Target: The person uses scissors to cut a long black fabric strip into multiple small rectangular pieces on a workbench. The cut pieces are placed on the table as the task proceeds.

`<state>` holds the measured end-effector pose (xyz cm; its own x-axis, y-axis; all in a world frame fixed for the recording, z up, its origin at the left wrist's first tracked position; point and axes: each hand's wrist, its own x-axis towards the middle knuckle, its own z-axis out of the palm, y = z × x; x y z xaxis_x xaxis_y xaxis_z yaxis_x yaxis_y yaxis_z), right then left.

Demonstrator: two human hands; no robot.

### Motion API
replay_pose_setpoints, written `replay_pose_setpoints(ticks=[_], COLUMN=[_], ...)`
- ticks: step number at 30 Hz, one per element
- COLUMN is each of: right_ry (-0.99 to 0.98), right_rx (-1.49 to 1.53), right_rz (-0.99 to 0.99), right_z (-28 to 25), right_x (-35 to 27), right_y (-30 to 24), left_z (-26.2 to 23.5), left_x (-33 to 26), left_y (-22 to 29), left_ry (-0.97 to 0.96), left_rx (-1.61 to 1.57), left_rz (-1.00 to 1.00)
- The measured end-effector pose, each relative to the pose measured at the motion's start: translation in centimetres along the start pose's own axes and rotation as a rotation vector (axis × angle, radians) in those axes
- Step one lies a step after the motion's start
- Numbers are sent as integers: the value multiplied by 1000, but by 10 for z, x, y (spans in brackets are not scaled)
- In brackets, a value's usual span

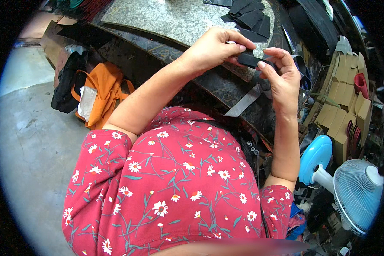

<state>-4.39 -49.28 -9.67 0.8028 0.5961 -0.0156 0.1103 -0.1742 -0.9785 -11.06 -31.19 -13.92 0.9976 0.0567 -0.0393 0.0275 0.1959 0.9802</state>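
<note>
Your 2 hands meet above the speckled surface [166, 19]: your left hand [213, 47] and right hand [283, 79] both pinch a small black strip [251, 60] between them, fingertips clenched.

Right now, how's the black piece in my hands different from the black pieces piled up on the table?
The black piece is single and pinched off the surface between the left hand and right hand; the piled black pieces lie overlapping, untouched, farther back on the speckled table. Both look like flat, dark cut material.
</note>
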Motion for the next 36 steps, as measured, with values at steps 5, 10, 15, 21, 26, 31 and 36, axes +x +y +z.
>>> replay_pose_setpoints(ticks=[5, 10, 15, 21, 26, 31, 36], right_ry=[4, 31, 27, 38, 32, -8, -4], right_rx=[0, 15, 14, 40, 13, -97, -58], right_rz=[16, 10, 12, -21, -20, -128, -140], right_z=[-2, 0, -1, 0, 0, 1, 5], right_x=[2, 1, 1, -1, -1, 3, 6], right_y=[3, 5, 6, 7, 9, 12, 6], left_z=[4, 6, 5, 4, 6, 8, 11], left_x=[-2, -2, -2, -3, -1, -1, 0], left_y=[1, 1, 1, 2, 0, -1, 4], left_ry=[37, 61, 38, 28, 55, 54, 59], left_rx=[-139, -96, -113, -23, -48, -50, 75], left_rz=[-23, -3, -20, -10, 14, 48, 94])
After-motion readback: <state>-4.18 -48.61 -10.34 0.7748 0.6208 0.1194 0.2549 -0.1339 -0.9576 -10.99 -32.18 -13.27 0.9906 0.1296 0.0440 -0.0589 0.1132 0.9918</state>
